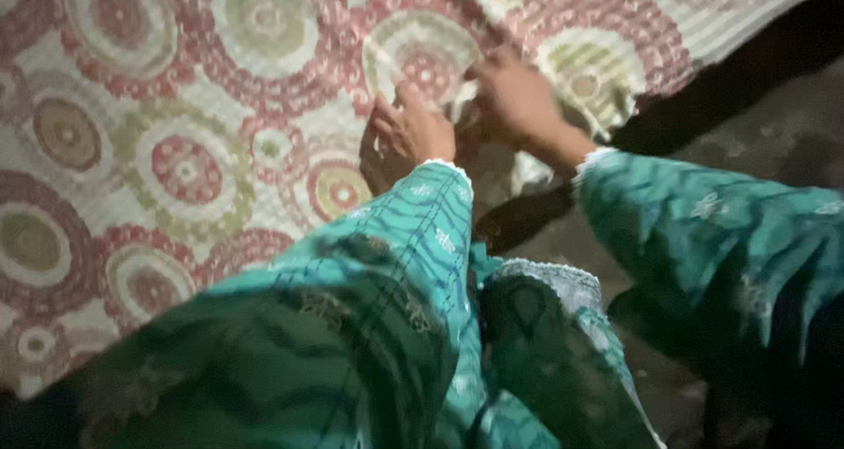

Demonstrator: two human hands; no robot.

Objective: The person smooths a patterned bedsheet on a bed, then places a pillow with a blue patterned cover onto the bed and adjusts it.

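Head view, dim light, some blur. Nearest: two teal patterned sleeves (pixel 378 326) with pale lace cuffs fill the lower frame, the left one running up the centre, the right one coming in from the right edge. Left hand (pixel 411 131): fingers curled down onto the quilt (pixel 176 150), pressed against the cloth close to its edge; whether cloth is pinched between the fingers cannot be told. Right hand (pixel 514 97): just beside the left, fingers bent and closed over a bunched fold of the same quilt at its edge. The two hands sit near each other, not clearly touching. The quilt is pale with red and olive concentric medallions, spread flat across the left and upper frame; its edge runs diagonally from upper right toward the hands. Beyond that edge, right side: dark grey floor (pixel 756 141), detail lost in shadow. No container visible in this view.
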